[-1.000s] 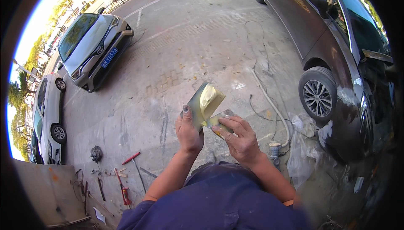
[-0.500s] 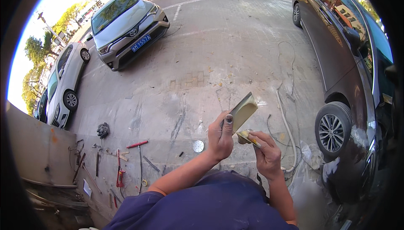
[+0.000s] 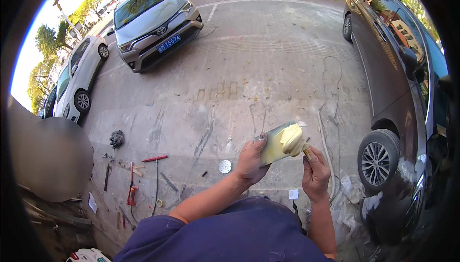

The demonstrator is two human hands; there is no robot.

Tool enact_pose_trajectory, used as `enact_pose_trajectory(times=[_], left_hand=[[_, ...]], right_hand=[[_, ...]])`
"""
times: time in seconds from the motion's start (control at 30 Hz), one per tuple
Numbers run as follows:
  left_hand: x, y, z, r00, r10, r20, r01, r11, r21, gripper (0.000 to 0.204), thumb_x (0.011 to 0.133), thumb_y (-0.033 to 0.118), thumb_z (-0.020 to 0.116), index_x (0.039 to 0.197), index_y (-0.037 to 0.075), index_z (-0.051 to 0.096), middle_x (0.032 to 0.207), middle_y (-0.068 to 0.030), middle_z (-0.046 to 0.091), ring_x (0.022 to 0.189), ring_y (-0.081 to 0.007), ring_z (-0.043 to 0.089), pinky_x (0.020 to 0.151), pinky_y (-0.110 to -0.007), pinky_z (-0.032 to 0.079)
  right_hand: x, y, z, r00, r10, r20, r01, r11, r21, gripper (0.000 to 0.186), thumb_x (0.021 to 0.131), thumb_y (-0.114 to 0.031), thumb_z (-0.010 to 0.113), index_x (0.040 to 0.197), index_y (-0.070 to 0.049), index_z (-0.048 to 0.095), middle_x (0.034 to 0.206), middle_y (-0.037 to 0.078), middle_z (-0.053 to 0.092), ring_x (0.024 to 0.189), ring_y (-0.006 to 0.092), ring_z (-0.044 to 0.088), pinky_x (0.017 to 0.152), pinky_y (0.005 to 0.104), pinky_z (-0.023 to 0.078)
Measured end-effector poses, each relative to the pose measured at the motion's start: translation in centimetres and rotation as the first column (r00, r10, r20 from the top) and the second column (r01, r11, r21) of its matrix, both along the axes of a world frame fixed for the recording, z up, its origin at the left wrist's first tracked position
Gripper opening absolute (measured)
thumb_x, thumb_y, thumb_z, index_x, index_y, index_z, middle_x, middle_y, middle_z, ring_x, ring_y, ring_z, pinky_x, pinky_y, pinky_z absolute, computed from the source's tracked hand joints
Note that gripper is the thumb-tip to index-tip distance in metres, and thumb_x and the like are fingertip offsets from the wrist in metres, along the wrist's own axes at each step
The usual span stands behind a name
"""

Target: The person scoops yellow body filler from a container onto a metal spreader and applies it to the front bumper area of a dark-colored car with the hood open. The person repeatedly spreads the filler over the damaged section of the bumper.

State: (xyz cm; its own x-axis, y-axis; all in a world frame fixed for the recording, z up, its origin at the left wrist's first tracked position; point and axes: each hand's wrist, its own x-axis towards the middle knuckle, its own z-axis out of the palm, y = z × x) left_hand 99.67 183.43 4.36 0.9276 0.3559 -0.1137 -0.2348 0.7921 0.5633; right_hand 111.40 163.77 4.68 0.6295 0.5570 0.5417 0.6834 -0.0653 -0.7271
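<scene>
My left hand (image 3: pixel 250 160) grips a flat board (image 3: pixel 270 153) by its near-left edge, thumb on top. A thick heap of pale yellow putty (image 3: pixel 291 140) sits on the board's right part, with a thin smear beside it. My right hand (image 3: pixel 316 175) pinches a small putty knife (image 3: pixel 307 153) with some yellow on it, touching the heap's right side. Putty hides most of the knife's blade. Both hands are held in front of my body, above the pavement.
At right stands a dark brown car (image 3: pixel 393 80) with whitish patches near its front wheel. A hose (image 3: pixel 325 132) and plastic sheeting (image 3: pixel 349 199) lie beside it. Tools, including a red-handled hammer (image 3: pixel 155 158), and a white disc (image 3: pixel 225 166) lie on the ground. A silver car (image 3: pixel 155 27) is parked ahead.
The board has turned from steeply tilted to face-up, showing the putty heap. My right hand has moved slightly right and up, with the putty knife now against the heap.
</scene>
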Motion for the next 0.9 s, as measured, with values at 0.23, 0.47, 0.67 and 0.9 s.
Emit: enact_pose_trajectory(times=[0.23,0.47,0.67,0.9], left_hand=[[0.8,-1.0,0.5,0.989,0.144,-0.037,-0.136,0.977,0.162,0.051,0.119,0.039,0.055,0.144,-0.006,0.061,0.138,-0.0183,0.072,0.126,-0.0283,0.072,0.110,-0.043,0.056],[1.8,0.9,-0.3,0.927,0.374,-0.013,-0.292,0.745,0.600,0.053,0.121,0.040,0.051,0.134,-0.008,0.071,0.121,-0.0160,0.077,0.104,-0.0206,0.071,0.090,-0.036,0.056],[2.4,-2.1,1.5,0.913,0.304,0.273,-0.313,0.091,0.945,0.043,0.120,0.024,0.050,0.135,-0.012,0.070,0.116,-0.0243,0.076,0.102,-0.0347,0.072,0.090,-0.040,0.057],[4.6,-2.9,0.4,0.907,0.379,0.180,-0.306,0.304,0.902,0.046,0.122,0.029,0.049,0.134,-0.010,0.071,0.110,-0.0130,0.076,0.100,-0.0198,0.067,0.087,-0.033,0.053]], right_hand=[[-2.4,2.2,3.0,0.911,-0.092,0.402,0.148,0.983,-0.110,0.049,0.097,-0.006,0.072,0.145,-0.018,0.078,0.153,0.016,0.065,0.138,0.0380,0.059,0.123,0.0567,0.046],[-2.1,0.8,1.4,0.984,0.041,0.173,-0.036,0.999,-0.029,0.046,0.094,0.007,0.071,0.138,-0.007,0.078,0.131,0.015,0.076,0.119,0.0345,0.075,0.103,0.0428,0.061],[-1.6,1.2,2.6,0.993,-0.013,-0.121,0.031,0.988,0.153,0.042,0.101,0.009,0.065,0.141,-0.002,0.074,0.136,0.019,0.074,0.125,0.0357,0.073,0.106,0.0409,0.058],[-0.9,-1.9,-0.9,0.990,0.138,0.004,-0.138,0.990,0.040,0.040,0.098,0.010,0.068,0.135,-0.002,0.077,0.137,0.017,0.075,0.128,0.0374,0.072,0.107,0.0438,0.060]])
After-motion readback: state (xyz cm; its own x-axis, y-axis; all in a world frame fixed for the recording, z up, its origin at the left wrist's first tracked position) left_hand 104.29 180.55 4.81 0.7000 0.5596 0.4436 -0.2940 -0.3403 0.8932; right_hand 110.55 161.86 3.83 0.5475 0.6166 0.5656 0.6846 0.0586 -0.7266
